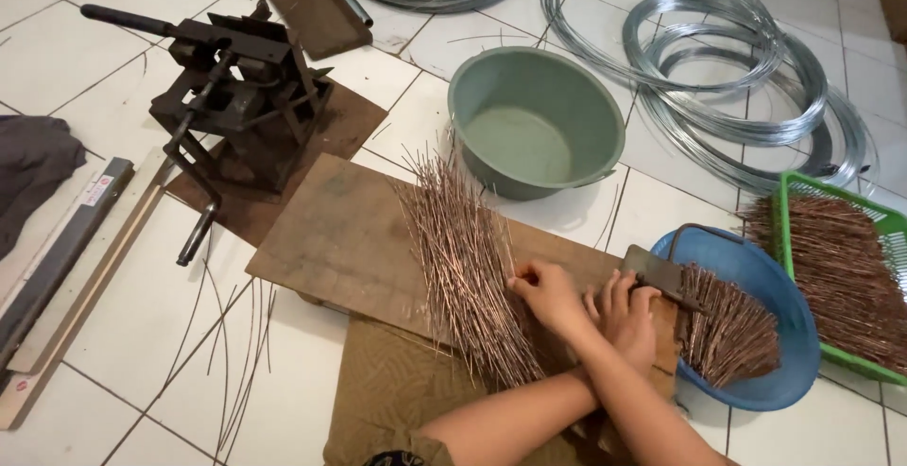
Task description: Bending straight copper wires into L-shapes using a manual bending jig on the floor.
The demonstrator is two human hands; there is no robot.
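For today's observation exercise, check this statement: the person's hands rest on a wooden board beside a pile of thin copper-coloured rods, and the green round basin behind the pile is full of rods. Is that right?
Not quite. The head view shows the green basin empty; the cut rods sit in the blue basin and green basket. The rest holds: the left hand and right hand rest on the wooden board beside the rod pile.

The single head-worn camera looked steeply down from close above the wooden board (350,239). It faced forward across the tiled floor (57,60), perhaps from a seated height.
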